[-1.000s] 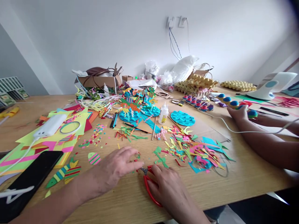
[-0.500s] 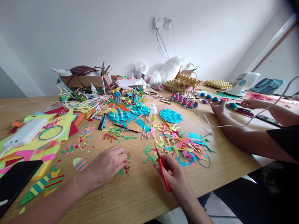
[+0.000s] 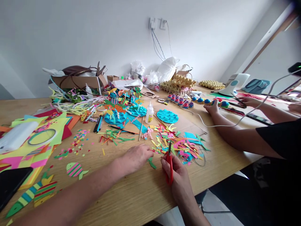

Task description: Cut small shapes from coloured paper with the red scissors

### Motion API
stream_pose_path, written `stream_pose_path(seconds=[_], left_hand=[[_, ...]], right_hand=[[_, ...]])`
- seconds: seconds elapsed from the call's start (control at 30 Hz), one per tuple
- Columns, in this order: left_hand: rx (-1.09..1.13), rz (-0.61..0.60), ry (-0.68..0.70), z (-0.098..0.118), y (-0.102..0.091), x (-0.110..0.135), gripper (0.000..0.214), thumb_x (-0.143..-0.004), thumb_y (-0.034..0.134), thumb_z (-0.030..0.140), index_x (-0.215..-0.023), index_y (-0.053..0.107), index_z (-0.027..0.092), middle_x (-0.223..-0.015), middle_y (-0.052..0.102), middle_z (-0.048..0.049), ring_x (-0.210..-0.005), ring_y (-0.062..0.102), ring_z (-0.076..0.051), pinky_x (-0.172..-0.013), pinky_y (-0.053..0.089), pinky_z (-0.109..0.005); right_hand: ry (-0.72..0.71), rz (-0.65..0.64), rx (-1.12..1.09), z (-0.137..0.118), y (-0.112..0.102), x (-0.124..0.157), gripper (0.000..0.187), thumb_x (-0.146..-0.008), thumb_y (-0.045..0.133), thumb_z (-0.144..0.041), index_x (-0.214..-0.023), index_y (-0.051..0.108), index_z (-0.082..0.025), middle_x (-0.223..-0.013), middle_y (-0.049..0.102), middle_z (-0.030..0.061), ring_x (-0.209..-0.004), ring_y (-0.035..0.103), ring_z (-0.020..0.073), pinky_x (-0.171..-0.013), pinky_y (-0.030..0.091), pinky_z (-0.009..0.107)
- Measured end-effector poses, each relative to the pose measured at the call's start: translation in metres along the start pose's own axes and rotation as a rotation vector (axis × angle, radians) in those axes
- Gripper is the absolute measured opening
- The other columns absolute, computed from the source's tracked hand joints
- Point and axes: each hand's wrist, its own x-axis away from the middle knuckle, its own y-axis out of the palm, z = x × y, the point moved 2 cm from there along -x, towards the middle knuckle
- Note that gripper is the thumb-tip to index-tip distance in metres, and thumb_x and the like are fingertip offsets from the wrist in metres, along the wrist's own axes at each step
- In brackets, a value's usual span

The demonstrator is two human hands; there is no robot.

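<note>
My right hand [image 3: 176, 168] is closed around red-handled scissors [image 3: 170, 166], their dark blades pointing away from me and up. Left of it, my left hand [image 3: 138, 157] rests low on the wooden table, fingers stretched toward the scrap pile; its palm side is hidden. A green paper scrap [image 3: 151, 163] lies between the two hands. Beyond them spreads a heap of coloured paper scraps [image 3: 182, 147]. A striped paper fish [image 3: 74, 169] lies left of my left forearm, with more striped paper fish [image 3: 45, 192] nearer the table's left side.
A glue bottle [image 3: 149, 113] stands behind the scraps near a blue painted egg-carton piece [image 3: 167, 116]. Markers [image 3: 98, 123] lie left of it. A phone [image 3: 14, 183] and paper sheets [image 3: 60, 125] occupy the left. At right, another person's arms [image 3: 225, 135] reach across beside a white cable [image 3: 211, 126].
My left hand has slid right and a little forward, with small scraps pushed toward the heap. The scissors have turned more upright in my right hand. The view has shifted slightly right.
</note>
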Motion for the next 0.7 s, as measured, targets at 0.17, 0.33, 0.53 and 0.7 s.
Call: stream_pose_path(seconds=[0.17,0.33,0.53,0.7], left_hand=[[0.008,-0.052,0.057,0.005,0.002,-0.009,0.017,-0.081,0.049,0.013,-0.085,0.064,0.019,-0.091,0.065,-0.0034,-0.084,0.058,-0.020,-0.071,0.045,-0.027],[0.009,-0.076,0.092,0.009,0.006,-0.011,0.012,-0.079,0.050,0.013,-0.077,0.061,0.017,-0.090,0.063,-0.0065,-0.084,0.057,-0.023,-0.069,0.045,-0.030],[0.103,-0.061,0.064,0.009,0.009,-0.016,0.012,-0.076,0.052,0.009,-0.068,0.058,0.017,-0.082,0.062,-0.0067,-0.081,0.056,-0.023,-0.070,0.044,-0.032],[0.291,0.045,-0.067,0.004,-0.014,-0.010,0.014,-0.071,0.051,0.006,-0.066,0.056,0.018,-0.068,0.059,-0.0005,-0.068,0.054,-0.017,-0.063,0.043,-0.027]], right_hand=[[-0.016,-0.010,0.004,0.000,0.001,0.000,0.030,-0.069,0.068,-0.044,-0.070,0.054,-0.018,-0.060,0.045,-0.0045,-0.052,0.039,0.0109,-0.048,0.031,0.022],[-0.005,-0.027,0.004,-0.001,0.002,0.000,0.031,-0.070,0.068,-0.046,-0.072,0.055,-0.018,-0.062,0.048,-0.0032,-0.054,0.042,0.0119,-0.049,0.033,0.022],[-0.025,-0.029,0.008,-0.003,0.003,0.001,0.030,-0.070,0.068,-0.046,-0.071,0.055,-0.018,-0.062,0.049,-0.0029,-0.055,0.043,0.0121,-0.050,0.036,0.023],[-0.022,0.003,-0.016,-0.004,0.002,0.002,0.033,-0.066,0.070,-0.047,-0.073,0.054,-0.018,-0.062,0.048,-0.0030,-0.053,0.042,0.0112,-0.048,0.035,0.022]])
